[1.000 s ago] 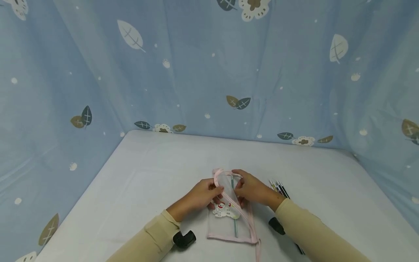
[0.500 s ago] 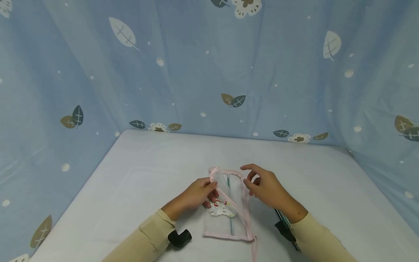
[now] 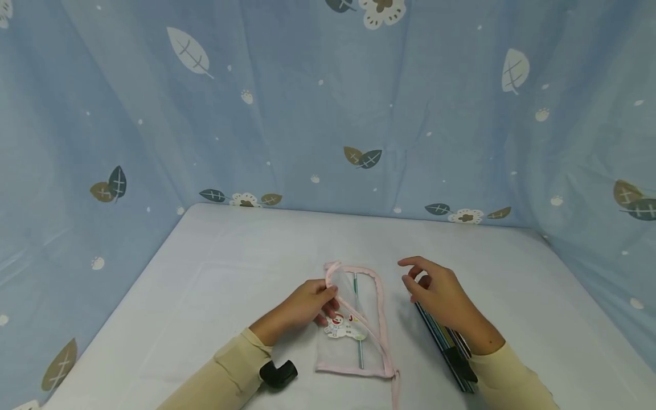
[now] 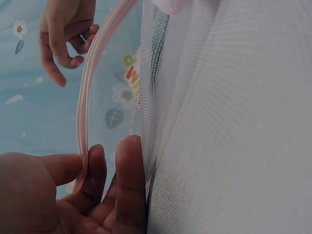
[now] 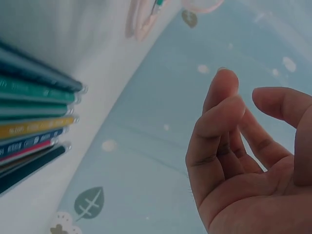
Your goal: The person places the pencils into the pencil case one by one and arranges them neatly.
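A see-through mesh pouch [image 3: 333, 357] with pink edging lies in front of me, a cartoon print [image 3: 342, 327] on its face. One slender teal pen [image 3: 361, 356] shows lengthwise through the mesh. My left hand [image 3: 307, 304] pinches the pouch's pink edge [image 4: 84, 112] between thumb and finger, lifting that side into a fold. To the right of the pouch, my right hand [image 3: 443, 296] is raised with its fingers loosely bent and nothing in them. Under that hand and wrist lies a bundle of slender coloured pens [image 5: 36, 92], partly covered by the forearm in the head view.
A white cloth [image 3: 246, 245] covers the table. Blue patterned curtains [image 3: 287, 114] rise at the back and both sides. A pink cord [image 3: 396, 390] trails from the pouch's near right corner. Black wrist-worn devices [image 3: 279, 374] sit at both sleeves.
My right hand has come away from the pouch opening and moved right, over the pens. The left hand keeps its pinch on the edge. The view has shifted slightly.
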A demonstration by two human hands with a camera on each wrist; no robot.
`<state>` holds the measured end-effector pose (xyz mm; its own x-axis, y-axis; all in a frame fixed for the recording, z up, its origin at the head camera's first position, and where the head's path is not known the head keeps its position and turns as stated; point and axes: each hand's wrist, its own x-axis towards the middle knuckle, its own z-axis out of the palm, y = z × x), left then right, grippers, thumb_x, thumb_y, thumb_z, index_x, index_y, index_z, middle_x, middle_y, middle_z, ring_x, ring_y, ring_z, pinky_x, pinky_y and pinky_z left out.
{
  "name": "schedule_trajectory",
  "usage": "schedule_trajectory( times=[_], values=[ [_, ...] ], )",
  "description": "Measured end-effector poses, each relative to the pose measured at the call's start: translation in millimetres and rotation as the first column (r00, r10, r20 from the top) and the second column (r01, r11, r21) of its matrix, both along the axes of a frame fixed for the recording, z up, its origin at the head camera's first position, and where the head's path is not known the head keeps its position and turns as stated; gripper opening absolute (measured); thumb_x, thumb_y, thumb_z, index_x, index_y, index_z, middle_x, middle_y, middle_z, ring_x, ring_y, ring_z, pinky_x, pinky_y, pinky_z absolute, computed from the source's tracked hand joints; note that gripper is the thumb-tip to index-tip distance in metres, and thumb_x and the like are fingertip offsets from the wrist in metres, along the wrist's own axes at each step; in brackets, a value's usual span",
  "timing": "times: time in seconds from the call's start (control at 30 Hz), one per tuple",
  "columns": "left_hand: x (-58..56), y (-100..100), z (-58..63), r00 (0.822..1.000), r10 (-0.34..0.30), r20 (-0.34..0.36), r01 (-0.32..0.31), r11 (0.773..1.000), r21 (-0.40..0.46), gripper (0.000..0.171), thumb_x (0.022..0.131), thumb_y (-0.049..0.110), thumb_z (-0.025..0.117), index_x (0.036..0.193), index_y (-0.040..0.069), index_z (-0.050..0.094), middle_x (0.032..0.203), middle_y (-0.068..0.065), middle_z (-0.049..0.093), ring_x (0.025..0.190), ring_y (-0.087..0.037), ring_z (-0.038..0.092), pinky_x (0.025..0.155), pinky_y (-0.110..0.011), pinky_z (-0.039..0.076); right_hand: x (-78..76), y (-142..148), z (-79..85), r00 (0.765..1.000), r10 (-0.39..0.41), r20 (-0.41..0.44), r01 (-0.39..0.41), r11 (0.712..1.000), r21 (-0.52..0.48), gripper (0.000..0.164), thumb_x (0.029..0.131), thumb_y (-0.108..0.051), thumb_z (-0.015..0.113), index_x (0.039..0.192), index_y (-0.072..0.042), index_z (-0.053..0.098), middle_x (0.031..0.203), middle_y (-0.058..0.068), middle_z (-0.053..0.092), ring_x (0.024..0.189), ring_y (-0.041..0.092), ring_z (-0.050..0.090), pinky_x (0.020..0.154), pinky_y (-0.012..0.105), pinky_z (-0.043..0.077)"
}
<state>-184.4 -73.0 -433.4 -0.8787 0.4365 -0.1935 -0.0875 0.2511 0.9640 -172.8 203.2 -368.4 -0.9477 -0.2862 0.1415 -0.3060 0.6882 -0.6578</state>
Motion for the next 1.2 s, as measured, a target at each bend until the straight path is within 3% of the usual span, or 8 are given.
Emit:
schedule_trajectory(
  times=[0.17,0.43,0.73,1.0,1.2],
  values=[
    [-0.2,-1,-2.0,1.000,0.004,0.009,-0.004,1.000,-0.002,0.030,0.098,0.025,0.043,0.098,-0.002,0.056,0.089,-0.014,0.062,0.067,-0.013,0.060,0.054,-0.029,0.055,-2.9,7,-4.2,1.000,-0.011,-0.005,0.011,1.000,0.007,0.026,0.094,-0.024,0.053,0.120,-0.022,0.054,0.091,0.005,0.058,0.063,0.019,0.062,0.050,0.025,0.049],
    [-0.2,-2,-0.5,1.000,0.003,0.013,-0.003,1.000,-0.002,0.030,0.098,0.026,0.044,0.097,-0.002,0.056,0.089,-0.015,0.062,0.066,-0.013,0.060,0.054,-0.029,0.054,-12.0,16,-17.6,0.999,-0.028,-0.023,0.030,0.992,0.125,0.026,0.090,-0.016,0.058,0.116,-0.020,0.057,0.085,0.001,0.060,0.060,0.010,0.054,0.048,0.023,0.047],
    [0.2,-2,2.0,1.000,-0.002,0.003,0.002,1.000,-0.005,0.031,0.098,0.025,0.043,0.096,-0.003,0.056,0.088,-0.016,0.062,0.066,-0.014,0.061,0.054,-0.029,0.055,-18.0,22,-28.8,0.996,-0.004,0.093,-0.014,0.981,0.193,0.031,0.087,-0.011,0.061,0.118,-0.014,0.056,0.089,0.006,0.063,0.054,0.011,0.050,0.044,0.024,0.044],
    [0.2,-1,2.5,1.000,-0.004,0.005,0.004,1.000,-0.005,0.031,0.098,0.026,0.044,0.097,-0.002,0.056,0.088,-0.015,0.062,0.067,-0.014,0.060,0.054,-0.028,0.054,-18.1,25,-36.1,0.993,0.057,0.101,-0.082,0.963,0.258,0.038,0.083,-0.006,0.065,0.120,-0.010,0.055,0.083,0.001,0.060,0.046,0.004,0.037,0.042,0.019,0.037],
    [-1.5,-1,0.4,1.000,-0.012,0.010,0.012,1.000,0.001,0.030,0.098,0.026,0.045,0.096,-0.001,0.057,0.087,-0.013,0.061,0.069,-0.015,0.061,0.055,-0.027,0.054,-16.9,24,-36.9,0.991,0.050,0.123,-0.082,0.960,0.269,0.044,0.081,-0.006,0.066,0.123,-0.010,0.053,0.081,-0.001,0.058,0.045,0.004,0.036,0.041,0.019,0.036]
  ],
)
